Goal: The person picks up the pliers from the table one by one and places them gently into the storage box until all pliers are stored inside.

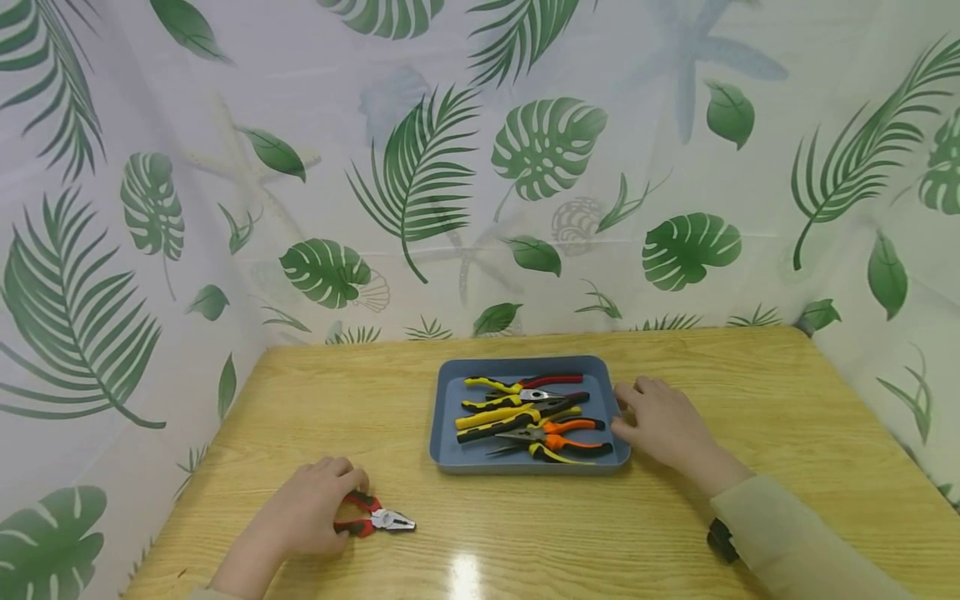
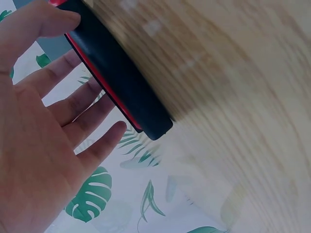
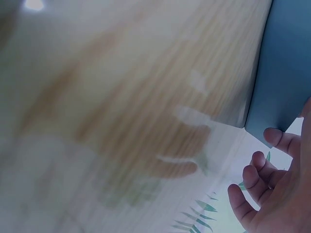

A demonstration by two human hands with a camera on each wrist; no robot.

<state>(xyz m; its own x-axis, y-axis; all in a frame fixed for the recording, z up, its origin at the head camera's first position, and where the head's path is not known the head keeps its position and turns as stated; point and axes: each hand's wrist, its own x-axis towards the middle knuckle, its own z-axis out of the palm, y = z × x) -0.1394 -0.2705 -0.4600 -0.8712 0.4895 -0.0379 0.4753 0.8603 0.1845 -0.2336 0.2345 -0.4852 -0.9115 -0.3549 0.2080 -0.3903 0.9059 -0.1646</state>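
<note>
A pair of combination pliers [image 1: 390, 520] with red-and-black handles lies at the left front of the wooden table, its metal jaws pointing right. My left hand [image 1: 311, 508] holds it by the handles. In the left wrist view the thumb [image 2: 65, 22] lies against one dark handle [image 2: 121, 73], and the other fingers extend loosely behind it. A blue-grey tray [image 1: 442, 454] holds several pliers [image 1: 536, 412] with yellow, red and orange grips. At its right edge rests my right hand [image 1: 667, 425], loosely bent fingers touching the tray's wall, also seen in the right wrist view.
The light wooden table [image 1: 525, 533] extends around the tray. Behind and beside it hangs a white cloth [image 1: 465, 217] printed with green leaves and starfish. A dark band [image 1: 722, 542] shows at my right wrist.
</note>
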